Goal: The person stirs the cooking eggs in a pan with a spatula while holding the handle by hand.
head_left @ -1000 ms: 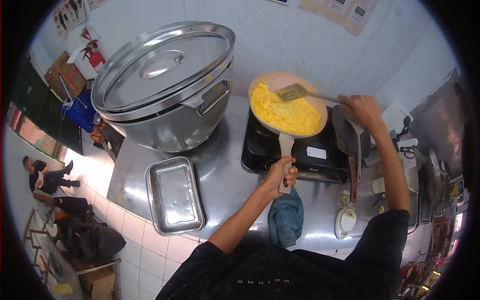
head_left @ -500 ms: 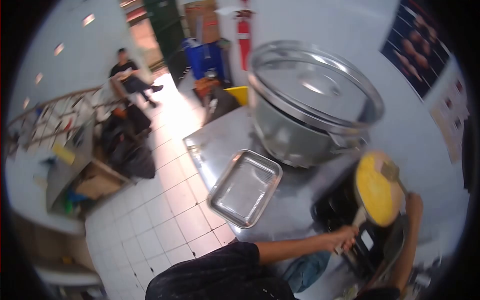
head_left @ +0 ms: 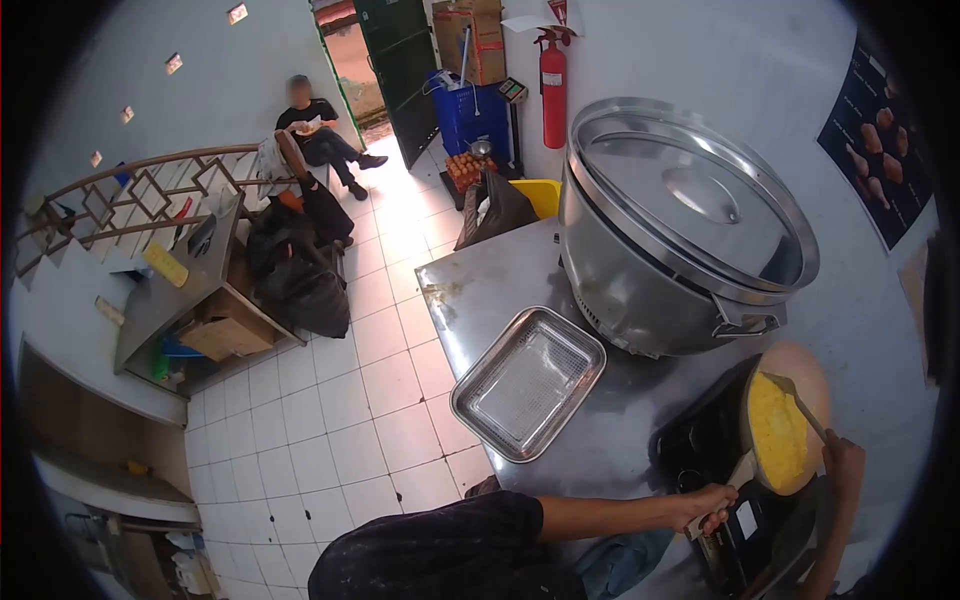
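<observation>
My view bulges fisheye, corners black; daylight glares off the white tiled floor (head_left: 385, 250); sharp focus.

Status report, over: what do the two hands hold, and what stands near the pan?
Left grip shut on pan handle. Right grip shut on spatula, blade at eggs. Big pot beside pan.

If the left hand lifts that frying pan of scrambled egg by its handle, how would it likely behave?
The frying pan looks rigid, so it should lift as one piece. With the scrambled egg heaped far from the left hand on the handle, it would probably feel front-heavy and dip. The egg looks loose, so tilting may slide it.
</observation>
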{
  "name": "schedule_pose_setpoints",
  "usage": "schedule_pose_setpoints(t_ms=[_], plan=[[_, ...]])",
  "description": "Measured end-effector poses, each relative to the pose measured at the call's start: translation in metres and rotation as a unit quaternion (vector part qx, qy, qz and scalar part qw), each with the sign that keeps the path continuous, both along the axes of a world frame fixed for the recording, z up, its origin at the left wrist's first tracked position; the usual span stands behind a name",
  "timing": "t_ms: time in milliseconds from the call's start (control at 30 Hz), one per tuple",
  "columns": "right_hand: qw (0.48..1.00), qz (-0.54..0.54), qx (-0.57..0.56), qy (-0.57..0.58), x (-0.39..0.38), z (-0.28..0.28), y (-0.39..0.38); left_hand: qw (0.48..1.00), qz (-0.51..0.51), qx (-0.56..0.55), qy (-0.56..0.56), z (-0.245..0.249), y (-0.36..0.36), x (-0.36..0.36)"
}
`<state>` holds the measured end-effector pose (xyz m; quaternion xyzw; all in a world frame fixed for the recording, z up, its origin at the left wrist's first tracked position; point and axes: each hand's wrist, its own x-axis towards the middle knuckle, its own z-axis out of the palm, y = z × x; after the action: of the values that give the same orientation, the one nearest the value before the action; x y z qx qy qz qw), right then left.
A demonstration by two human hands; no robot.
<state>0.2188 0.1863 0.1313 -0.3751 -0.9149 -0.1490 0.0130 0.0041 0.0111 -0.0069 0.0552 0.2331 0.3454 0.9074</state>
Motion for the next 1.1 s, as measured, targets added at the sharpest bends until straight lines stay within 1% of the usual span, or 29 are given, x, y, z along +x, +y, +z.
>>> schedule_pose_setpoints(t_ms=[100, 200, 300, 400, 500, 600, 700, 800, 900, 1000, 1100], plan=[[1.000, -0.021, -0.005, -0.008, 0.002, 0.013, -0.025, 1.000, 0.009, 0.004, 0.004, -0.001, 0.000, 0.002], [0.997, -0.052, -0.004, -0.062, 0.007, 0.025, -0.054, 1.000, 0.011, 0.011, 0.002, -0.005, 0.002, 0.004], [0.995, -0.066, -0.028, -0.072, 0.001, 0.032, -0.086, 1.000, 0.011, 0.012, -0.002, -0.006, 0.002, 0.004], [0.983, -0.101, -0.066, -0.135, -0.007, 0.034, -0.105, 1.000, 0.011, 0.001, -0.011, -0.006, 0.001, 0.003], [0.984, -0.125, -0.057, -0.113, -0.018, 0.023, -0.110, 1.000, 0.006, 0.001, -0.007, -0.003, 0.002, 0.002], [0.981, -0.185, -0.027, -0.056, -0.043, 0.014, -0.114, 1.000, 0.005, 0.006, -0.004, -0.005, 0.000, 0.002], [0.963, -0.268, -0.014, -0.038, -0.070, 0.011, -0.125, 1.000, 0.011, 0.004, -0.006, -0.005, 0.001, 0.003], [0.966, -0.245, -0.078, 0.016, -0.078, 0.026, -0.134, 1.000, 0.017, 0.003, -0.005, -0.001, -0.002, 0.001], [0.970, -0.182, -0.141, 0.077, -0.020, 0.013, -0.107, 1.000, 0.020, 0.009, -0.003, -0.001, 0.000, 0.000], [0.977, -0.196, -0.069, 0.047, -0.023, 0.044, -0.134, 1.000, 0.016, 0.001, -0.013, -0.004, -0.001, 0.002], [0.963, -0.216, -0.138, 0.085, -0.054, 0.048, -0.140, 1.000, 0.009, -0.024, -0.017, 0.000, 0.001, -0.001]])
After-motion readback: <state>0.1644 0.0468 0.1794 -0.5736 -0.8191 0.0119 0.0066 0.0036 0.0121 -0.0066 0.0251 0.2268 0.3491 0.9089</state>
